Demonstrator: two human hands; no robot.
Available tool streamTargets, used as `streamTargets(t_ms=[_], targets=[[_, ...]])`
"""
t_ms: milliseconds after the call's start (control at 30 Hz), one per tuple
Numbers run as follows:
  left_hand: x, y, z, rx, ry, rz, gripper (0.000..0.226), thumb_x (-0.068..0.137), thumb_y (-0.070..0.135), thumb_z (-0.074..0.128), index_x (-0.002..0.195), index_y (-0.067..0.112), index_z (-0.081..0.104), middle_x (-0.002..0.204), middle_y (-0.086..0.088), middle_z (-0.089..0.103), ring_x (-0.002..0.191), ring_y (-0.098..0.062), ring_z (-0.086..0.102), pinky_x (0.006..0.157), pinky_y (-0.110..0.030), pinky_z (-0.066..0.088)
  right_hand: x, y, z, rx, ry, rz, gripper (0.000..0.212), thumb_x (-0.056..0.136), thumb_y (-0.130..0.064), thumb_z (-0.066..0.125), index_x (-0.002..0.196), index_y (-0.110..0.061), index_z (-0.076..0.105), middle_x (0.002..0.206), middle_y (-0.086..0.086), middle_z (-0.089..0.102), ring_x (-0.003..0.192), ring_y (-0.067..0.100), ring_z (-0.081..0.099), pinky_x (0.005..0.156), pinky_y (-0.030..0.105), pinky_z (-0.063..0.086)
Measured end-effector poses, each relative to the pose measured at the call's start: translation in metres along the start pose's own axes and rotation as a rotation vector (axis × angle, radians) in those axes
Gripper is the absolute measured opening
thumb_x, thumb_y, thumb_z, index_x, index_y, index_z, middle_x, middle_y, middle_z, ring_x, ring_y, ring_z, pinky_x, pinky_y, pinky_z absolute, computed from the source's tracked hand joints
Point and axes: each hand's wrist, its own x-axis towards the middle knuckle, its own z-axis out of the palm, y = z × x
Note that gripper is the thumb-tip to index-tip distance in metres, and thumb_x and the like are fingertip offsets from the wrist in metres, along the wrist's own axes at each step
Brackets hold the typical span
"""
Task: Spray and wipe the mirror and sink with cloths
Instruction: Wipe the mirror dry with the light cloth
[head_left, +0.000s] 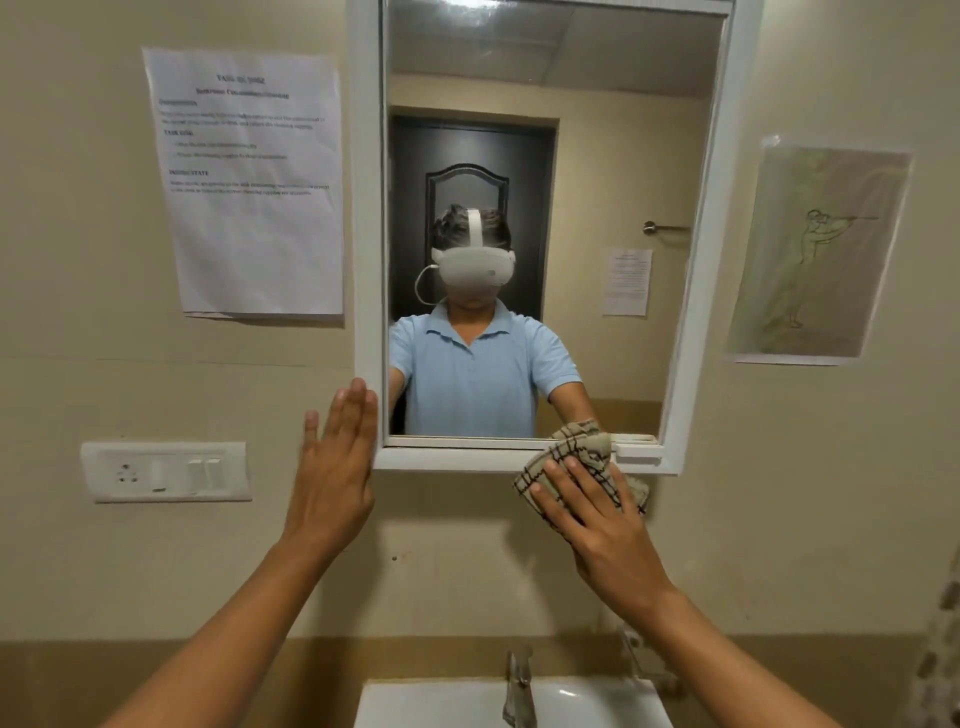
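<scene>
The cloth (582, 457) looks soft and light — the right hand (597, 525) presses it flat-fingered against the mirror (545, 156) frame's lower edge. The left hand (332, 467), fingers straight and holding nothing, braces the frame's corner — the glass is probably fragile, so light pressure suits.

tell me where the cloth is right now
The checked cloth is under the right hand, pressed on the mirror frame near its lower right corner, above the sink.

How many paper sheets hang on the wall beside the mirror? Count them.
2: a printed sheet left of the mirror, a sketch on its right. A third appears only as a reflection.
</scene>
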Motion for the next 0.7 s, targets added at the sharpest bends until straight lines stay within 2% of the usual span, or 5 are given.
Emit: streamTargets(t_ms=[267, 400, 500, 600, 700], targets=[[0.002, 0.007, 0.011, -0.075, 0.029, -0.025, 0.094, 0.070, 0.009, 0.036, 0.157, 0.009, 0.001, 0.166, -0.009, -0.005, 0.153, -0.029, 0.004, 0.122, -0.047, -0.002, -0.044, 0.036, -0.020, 0.025, -0.136, 0.137, 0.074, 0.078, -0.004, 0.049, 0.149, -0.025, 0.043, 0.158, 0.001, 0.037, 0.148, 0.024, 0.030, 0.110, 0.058, 0.033], [0.003, 0.012, 0.012, -0.077, 0.027, -0.068, 0.097, 0.068, 0.007, 0.037, 0.157, 0.010, 0.000, 0.166, -0.009, -0.004, 0.152, -0.022, -0.002, 0.122, -0.043, -0.004, -0.060, 0.062, -0.029, 0.071, -0.114, 0.306, 0.085, 0.072, 0.002, 0.069, 0.149, -0.026, 0.043, 0.158, 0.001, 0.037, 0.148, 0.023, 0.028, 0.111, 0.052, 0.029], [0.002, 0.015, 0.011, -0.072, 0.041, -0.085, 0.094, 0.070, 0.007, 0.035, 0.157, 0.010, 0.001, 0.166, -0.008, -0.004, 0.152, -0.021, -0.002, 0.122, -0.043, -0.005, -0.059, 0.062, -0.031, 0.151, -0.077, 0.368, 0.087, 0.071, 0.003, 0.073, 0.147, -0.026, 0.045, 0.157, 0.001, 0.039, 0.148, 0.021, 0.029, 0.112, 0.051, 0.036], [0.001, 0.019, 0.009, -0.067, 0.064, -0.104, 0.091, 0.072, 0.008, 0.034, 0.157, 0.010, 0.002, 0.166, -0.006, -0.005, 0.153, -0.019, -0.003, 0.122, -0.040, -0.008, -0.058, 0.042, -0.032, 0.331, -0.019, 0.600, 0.086, 0.071, 0.011, 0.066, 0.146, -0.027, 0.047, 0.156, -0.001, 0.041, 0.147, 0.018, 0.030, 0.113, 0.044, 0.036], [-0.002, 0.026, 0.008, -0.085, 0.054, -0.140, 0.083, 0.081, 0.012, 0.036, 0.157, 0.012, 0.004, 0.166, -0.004, -0.006, 0.153, -0.026, 0.005, 0.121, -0.044, -0.005, -0.067, 0.025, -0.029, 0.610, 0.053, 0.922, 0.063, 0.083, -0.008, 0.051, 0.141, -0.031, 0.052, 0.149, -0.011, 0.047, 0.140, 0.013, 0.042, 0.114, 0.028, 0.034]])
